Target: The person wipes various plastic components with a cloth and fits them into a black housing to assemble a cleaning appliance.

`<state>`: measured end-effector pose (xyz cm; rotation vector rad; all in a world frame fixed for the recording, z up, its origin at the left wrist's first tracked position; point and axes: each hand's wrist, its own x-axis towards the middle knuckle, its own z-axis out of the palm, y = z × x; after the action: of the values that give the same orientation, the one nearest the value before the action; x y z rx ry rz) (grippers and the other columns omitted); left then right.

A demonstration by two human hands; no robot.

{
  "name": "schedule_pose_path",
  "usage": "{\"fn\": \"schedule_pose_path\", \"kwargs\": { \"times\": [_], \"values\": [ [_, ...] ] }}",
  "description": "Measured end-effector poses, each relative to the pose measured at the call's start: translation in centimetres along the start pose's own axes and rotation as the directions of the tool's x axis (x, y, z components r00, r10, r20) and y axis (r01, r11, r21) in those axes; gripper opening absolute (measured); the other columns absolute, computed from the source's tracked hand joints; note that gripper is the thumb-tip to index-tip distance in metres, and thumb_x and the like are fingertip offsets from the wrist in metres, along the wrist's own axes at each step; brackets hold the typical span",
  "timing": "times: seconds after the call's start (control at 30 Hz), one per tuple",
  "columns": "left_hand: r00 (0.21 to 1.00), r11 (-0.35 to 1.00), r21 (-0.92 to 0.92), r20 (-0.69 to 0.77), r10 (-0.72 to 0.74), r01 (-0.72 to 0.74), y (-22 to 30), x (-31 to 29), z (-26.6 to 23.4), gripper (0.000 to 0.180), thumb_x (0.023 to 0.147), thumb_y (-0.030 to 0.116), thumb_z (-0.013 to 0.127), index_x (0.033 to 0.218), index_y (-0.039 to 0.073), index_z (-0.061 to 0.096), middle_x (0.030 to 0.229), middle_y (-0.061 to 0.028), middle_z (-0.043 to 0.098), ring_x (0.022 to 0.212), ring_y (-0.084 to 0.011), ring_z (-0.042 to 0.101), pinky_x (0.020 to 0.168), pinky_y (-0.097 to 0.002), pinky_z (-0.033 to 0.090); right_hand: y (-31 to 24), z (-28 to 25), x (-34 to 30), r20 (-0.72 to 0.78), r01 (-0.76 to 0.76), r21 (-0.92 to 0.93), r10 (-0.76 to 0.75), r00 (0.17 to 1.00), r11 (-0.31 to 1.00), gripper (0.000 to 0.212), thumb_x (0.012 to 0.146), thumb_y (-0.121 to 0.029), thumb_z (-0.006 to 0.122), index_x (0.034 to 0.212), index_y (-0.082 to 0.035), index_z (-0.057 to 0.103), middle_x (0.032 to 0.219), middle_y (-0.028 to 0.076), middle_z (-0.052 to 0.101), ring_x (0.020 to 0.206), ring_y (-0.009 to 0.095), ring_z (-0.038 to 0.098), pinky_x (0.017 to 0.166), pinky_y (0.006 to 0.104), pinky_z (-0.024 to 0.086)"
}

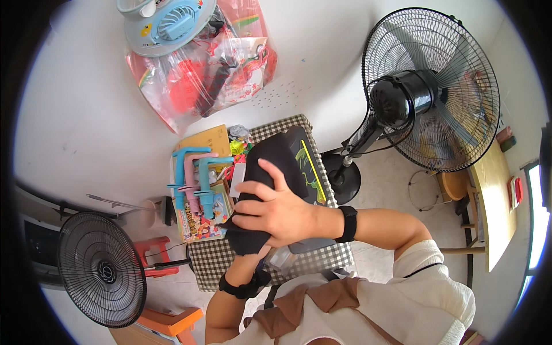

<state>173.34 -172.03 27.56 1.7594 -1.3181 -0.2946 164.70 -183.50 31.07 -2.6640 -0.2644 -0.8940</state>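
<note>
A soft black cloth item (pixel 273 158), perhaps a cap or pouch, is bunched up above the table; its exact kind is unclear. My right hand (pixel 282 213) lies across it from the right, fingers spaced and bent over its left edge, gripping it. Under its lower end is my left hand (pixel 263 253); the cloth covers nearly all of it, so its fingers are hidden. Black bands circle both wrists. Left of the cloth, blue and pink plastic clamp-like pieces (pixel 204 178) lie on colourful books (pixel 198 230). A dark flat board (pixel 307 167) with green drawing lies to the right.
A checkered cloth (pixel 215 264) covers the small table. Black fans stand at right (pixel 402 103) and left (pixel 106 270). A clear bag (pixel 201 80) of red items and a light-blue mini fan (pixel 172 26) are beyond the table. A wooden desk (pixel 494 190) stands at far right.
</note>
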Motion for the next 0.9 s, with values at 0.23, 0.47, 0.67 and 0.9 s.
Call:
{"fn": "schedule_pose_path", "kwargs": {
  "times": [0.23, 0.47, 0.67, 0.9],
  "values": [
    [0.761, 0.505, -0.578, 0.397, -0.513, 0.642, 1.4, -2.3, -0.3, 0.033, 0.083, 0.001, 0.057, 0.115, 0.000, 0.051, 0.110, -0.0102, 0.055, 0.097, -0.0182, 0.059, 0.078, -0.0320, 0.055, 2.7, -1.6, 0.1, 0.017, 0.068, 0.111, -0.071, 0.997, 0.991, 0.044, 0.048, -0.028, 0.072, 0.087, -0.010, 0.064, 0.104, 0.002, 0.055, 0.116, 0.029, 0.043, 0.101, 0.0638, 0.017],
    [0.800, 0.523, -0.611, 0.384, -0.462, 0.595, 1.5, -3.2, -1.1, 0.036, 0.079, -0.002, 0.059, 0.114, 0.000, 0.050, 0.102, -0.0098, 0.060, 0.085, -0.0176, 0.064, 0.075, -0.0280, 0.053, 1.4, -2.6, -1.9, 0.014, 0.103, -0.014, -0.103, 0.995, 0.995, 0.058, 0.054, -0.023, 0.064, 0.111, -0.013, 0.059, 0.123, 0.006, 0.051, 0.125, 0.030, 0.039, 0.104, 0.0642, 0.015],
    [0.806, 0.485, -0.651, 0.397, -0.440, 0.585, 2.5, -3.1, -2.8, 0.037, 0.077, -0.004, 0.054, 0.113, -0.002, 0.050, 0.096, -0.0094, 0.063, 0.079, -0.0172, 0.064, 0.071, -0.0296, 0.054, 5.5, -3.2, -3.5, 0.005, -0.375, -0.014, 0.375, 0.927, 0.927, 0.054, 0.073, -0.020, 0.064, 0.124, -0.012, 0.050, 0.124, 0.014, 0.050, 0.115, 0.029, 0.046, 0.098, 0.0465, 0.032],
    [0.824, 0.500, -0.681, 0.293, -0.484, 0.536, 1.1, -2.8, -4.0, 0.044, 0.077, -0.003, 0.052, 0.120, -0.001, 0.046, 0.097, -0.0086, 0.063, 0.082, -0.0173, 0.064, 0.070, -0.0294, 0.055, 3.6, 1.3, -11.8, 0.265, -0.707, 0.684, 0.842, 0.470, 0.180, 0.057, 0.096, -0.046, 0.039, 0.104, 0.006, 0.059, 0.095, 0.018, 0.065, 0.092, 0.023, 0.060, 0.083, 0.0326, 0.046]
  ]
}}
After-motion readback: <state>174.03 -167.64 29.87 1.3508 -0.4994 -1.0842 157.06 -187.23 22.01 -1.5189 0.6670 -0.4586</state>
